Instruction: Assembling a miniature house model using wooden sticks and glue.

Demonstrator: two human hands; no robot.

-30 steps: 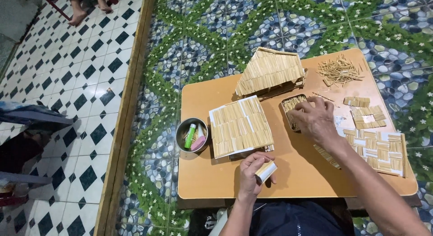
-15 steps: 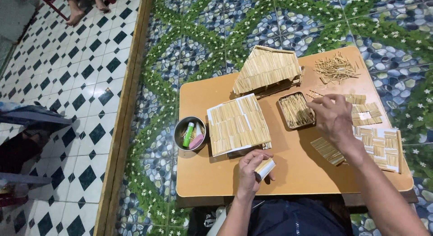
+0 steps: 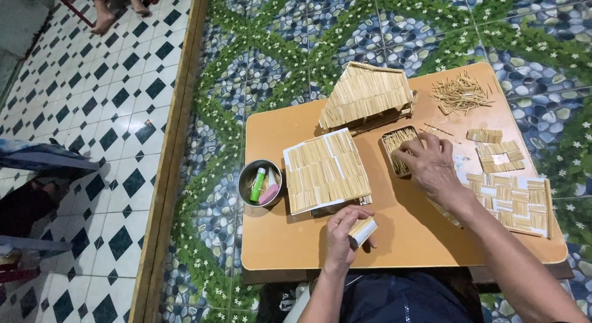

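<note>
My left hand (image 3: 344, 235) grips a small white strip covered with short sticks (image 3: 362, 231) near the front edge of the low orange table (image 3: 296, 249). My right hand (image 3: 431, 165) reaches into a small rectangular tray of sticks (image 3: 396, 145), fingertips on the sticks; I cannot tell whether it has any pinched. Between the hands lies a flat panel of stick shingles on white backing (image 3: 325, 170). Behind it stands a small stick-built roof (image 3: 365, 95).
A round metal bowl (image 3: 260, 184) with a green tube and a pink item sits at the table's left. Loose sticks (image 3: 459, 93) lie at the back right, shingle strips (image 3: 499, 156) and a larger panel (image 3: 515, 202) at the right. Another person's bare feet (image 3: 117, 8) show far left.
My right hand has moved from the right side of the table back to the stick tray. The left hand keeps holding the small strip in place.
</note>
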